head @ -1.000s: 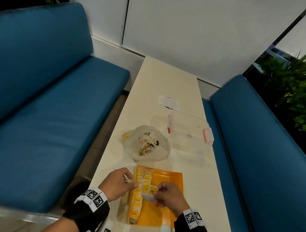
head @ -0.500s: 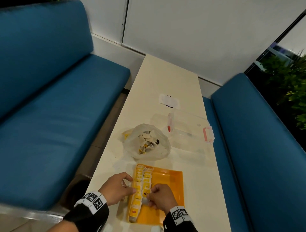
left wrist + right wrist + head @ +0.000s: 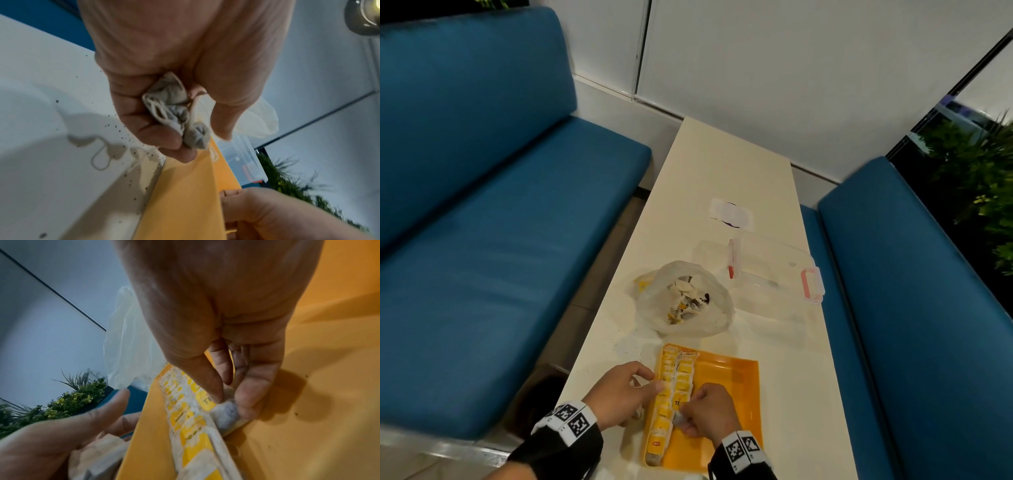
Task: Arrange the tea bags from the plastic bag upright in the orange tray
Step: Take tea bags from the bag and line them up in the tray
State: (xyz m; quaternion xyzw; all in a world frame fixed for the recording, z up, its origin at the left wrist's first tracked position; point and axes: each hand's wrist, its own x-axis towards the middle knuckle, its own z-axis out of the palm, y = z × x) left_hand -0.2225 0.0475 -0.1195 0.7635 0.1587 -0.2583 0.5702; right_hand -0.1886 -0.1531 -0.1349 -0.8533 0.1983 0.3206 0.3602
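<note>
The orange tray point(image 3: 726, 394) lies at the near end of the table, with two rows of upright tea bags point(image 3: 671, 387) along its left side. My right hand point(image 3: 705, 411) pinches one tea bag point(image 3: 225, 410) low in the tray, beside the second row. My left hand point(image 3: 623, 394) sits at the tray's left rim, its thumb touching the rows, and its fingers curl round a few crumpled tea bags point(image 3: 176, 112). Just beyond the tray the open plastic bag point(image 3: 685, 298) holds several more tea bags.
A clear plastic box with pink clasps point(image 3: 774, 274) stands right of the plastic bag. A white paper point(image 3: 731, 214) lies farther along the table point(image 3: 722, 164). Blue benches point(image 3: 493, 222) flank both sides. Tea crumbs point(image 3: 123, 138) speckle the table left of the tray.
My right hand has lowered its tea bag from above the rows down into the tray beside the second row. My left hand has stayed at the tray's left rim.
</note>
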